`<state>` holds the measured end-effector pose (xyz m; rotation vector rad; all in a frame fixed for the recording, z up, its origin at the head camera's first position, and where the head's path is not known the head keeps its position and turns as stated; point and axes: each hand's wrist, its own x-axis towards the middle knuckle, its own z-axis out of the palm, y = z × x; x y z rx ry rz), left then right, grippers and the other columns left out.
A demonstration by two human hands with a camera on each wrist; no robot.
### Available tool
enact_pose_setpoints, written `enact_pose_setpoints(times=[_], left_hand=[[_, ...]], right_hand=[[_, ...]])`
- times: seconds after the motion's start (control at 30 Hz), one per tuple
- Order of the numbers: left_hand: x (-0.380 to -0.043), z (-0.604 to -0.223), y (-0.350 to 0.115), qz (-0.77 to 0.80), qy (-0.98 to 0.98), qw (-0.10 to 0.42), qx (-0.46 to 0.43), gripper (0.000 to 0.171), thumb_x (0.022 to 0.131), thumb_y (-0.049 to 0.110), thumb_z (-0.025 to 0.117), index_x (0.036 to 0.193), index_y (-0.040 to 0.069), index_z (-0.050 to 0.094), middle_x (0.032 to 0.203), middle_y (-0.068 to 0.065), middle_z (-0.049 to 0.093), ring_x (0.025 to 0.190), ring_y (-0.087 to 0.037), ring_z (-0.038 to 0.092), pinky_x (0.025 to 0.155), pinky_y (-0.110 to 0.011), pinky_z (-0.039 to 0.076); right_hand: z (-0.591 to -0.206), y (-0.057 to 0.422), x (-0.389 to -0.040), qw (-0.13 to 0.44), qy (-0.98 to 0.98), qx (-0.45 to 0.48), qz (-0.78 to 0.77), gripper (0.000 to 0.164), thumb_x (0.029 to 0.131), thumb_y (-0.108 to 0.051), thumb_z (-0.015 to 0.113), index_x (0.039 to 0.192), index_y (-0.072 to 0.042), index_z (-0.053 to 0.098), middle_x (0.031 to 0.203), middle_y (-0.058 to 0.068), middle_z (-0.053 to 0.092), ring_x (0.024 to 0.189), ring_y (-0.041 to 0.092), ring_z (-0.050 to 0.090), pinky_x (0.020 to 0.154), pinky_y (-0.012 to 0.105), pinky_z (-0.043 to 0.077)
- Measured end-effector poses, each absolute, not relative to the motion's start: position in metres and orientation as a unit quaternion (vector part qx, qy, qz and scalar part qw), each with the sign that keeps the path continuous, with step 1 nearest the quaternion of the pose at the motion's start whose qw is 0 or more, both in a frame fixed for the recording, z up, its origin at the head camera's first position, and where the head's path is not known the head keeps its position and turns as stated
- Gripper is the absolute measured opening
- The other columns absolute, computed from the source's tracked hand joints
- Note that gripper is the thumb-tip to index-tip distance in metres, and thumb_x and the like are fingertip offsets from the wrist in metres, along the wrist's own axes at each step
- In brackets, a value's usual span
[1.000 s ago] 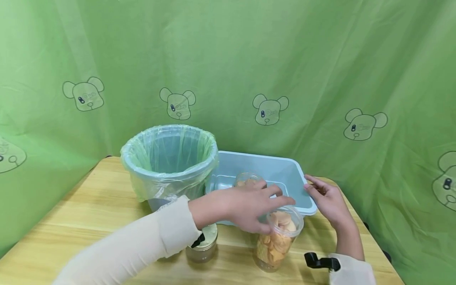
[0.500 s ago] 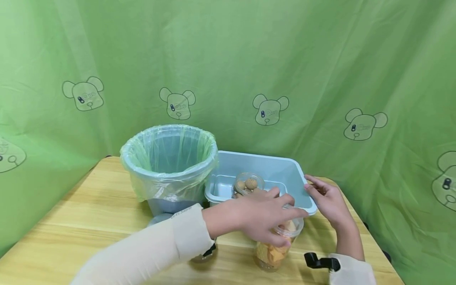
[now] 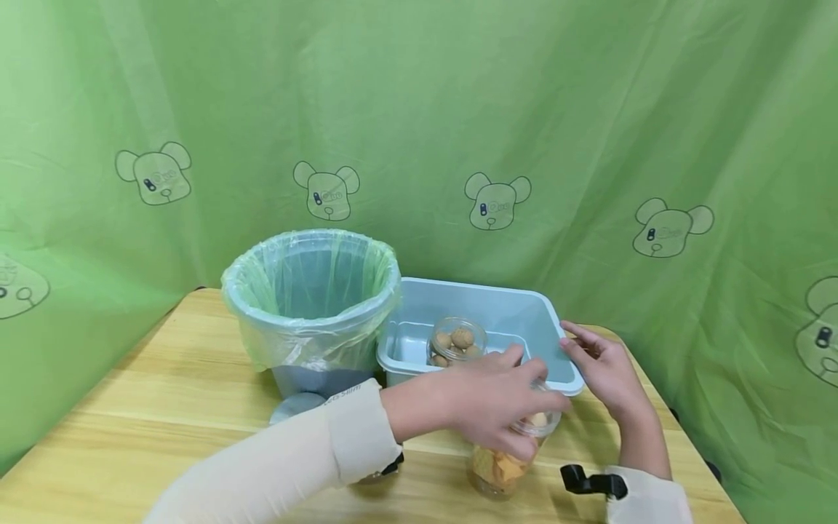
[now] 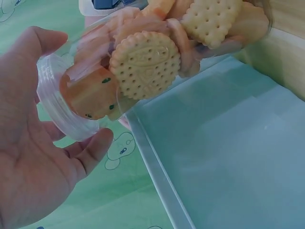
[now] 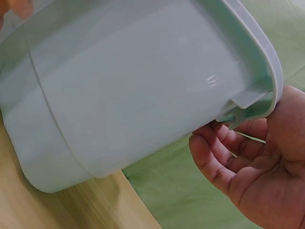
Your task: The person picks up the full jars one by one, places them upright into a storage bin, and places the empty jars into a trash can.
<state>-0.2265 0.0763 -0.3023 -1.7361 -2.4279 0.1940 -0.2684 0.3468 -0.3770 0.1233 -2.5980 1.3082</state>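
Observation:
A clear plastic jar of biscuits (image 3: 500,469) stands on the table in front of the blue basin (image 3: 484,295). My left hand (image 3: 494,400) reaches over its top. In the left wrist view, thumb and fingers (image 4: 93,152) curl around the rim of the jar, and round and square biscuits (image 4: 145,64) show through its wall. My right hand (image 3: 605,367) holds the basin's right rim, with fingers tucked under the lip in the right wrist view (image 5: 248,148). Inside the basin sits a smaller clear jar with several round brown balls (image 3: 461,338).
A bin (image 3: 308,378) lined with a green bag stands left of the basin. Near its foot lies a grey-blue round thing (image 3: 297,404), partly behind my left sleeve. That forearm mostly covers another small jar. A green curtain (image 3: 419,109) hangs behind the wooden table (image 3: 150,378).
My left hand has moved right and closed around the top of the biscuit jar, uncovering the jar in the basin. My right hand has stayed on the basin rim.

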Motion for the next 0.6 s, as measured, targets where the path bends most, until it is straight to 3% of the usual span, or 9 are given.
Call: enact_pose_setpoints(times=[0.2,0.6], left_hand=[[-0.2255,-0.3042,0.0799,0.085,-0.800,0.101,-0.585,0.057,0.092,0.051,0.056,0.147,0.039,0.046,0.121,0.007,0.047,0.095,-0.016,0.041,0.075,-0.022,0.037],[-0.2200,-0.2996,0.0832,0.087,-0.800,0.089,-0.587,0.058,0.093,0.053,0.058,0.148,0.043,0.046,0.120,0.009,0.045,0.099,-0.013,0.038,0.075,-0.023,0.032]], right_hand=[[-0.3768,0.3469,-0.2687,0.118,-0.889,0.039,0.441,0.055,0.107,-0.038,0.055,0.152,-0.007,0.049,0.123,0.021,0.065,0.093,0.004,0.061,0.073,0.021,0.054],[-0.3767,0.3458,-0.2683,0.117,-0.884,0.037,0.451,0.055,0.106,-0.039,0.055,0.151,-0.007,0.050,0.121,0.021,0.066,0.092,0.003,0.062,0.073,0.021,0.054]])
